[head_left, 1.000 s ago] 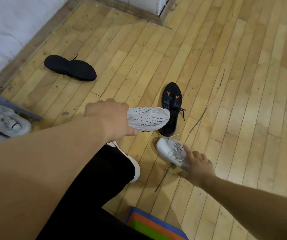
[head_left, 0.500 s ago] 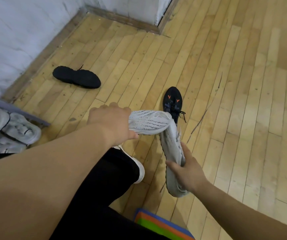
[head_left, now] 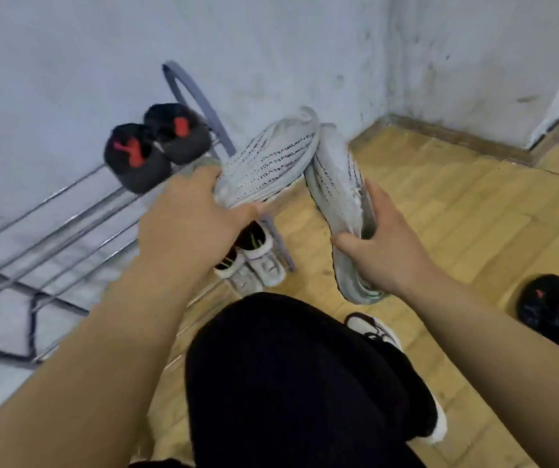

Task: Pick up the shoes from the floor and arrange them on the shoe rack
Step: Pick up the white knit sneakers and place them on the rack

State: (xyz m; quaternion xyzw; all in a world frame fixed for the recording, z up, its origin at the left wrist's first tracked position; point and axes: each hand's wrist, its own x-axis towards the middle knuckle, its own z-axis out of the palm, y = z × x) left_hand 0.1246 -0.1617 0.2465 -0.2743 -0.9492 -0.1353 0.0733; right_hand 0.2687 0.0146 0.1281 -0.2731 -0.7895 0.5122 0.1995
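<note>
White shoes, gripped in my left fingers and right fingers, await shelving. Rack holds two pairs; a black shoe lies on the floor.

- This looks like a lived-in home, at the corner of a room where footwear is kept.
- A light metal shoe rack of thin rods stands against the wall. A pair of black shoes with red marks sits on its top tier, and a pair of white shoes on a lower one.
- The floor is pale wooden planks, with a black shoe lying loose on it.
- The white painted wall is scuffed and stained, and a wooden skirting board runs along its foot.
</note>
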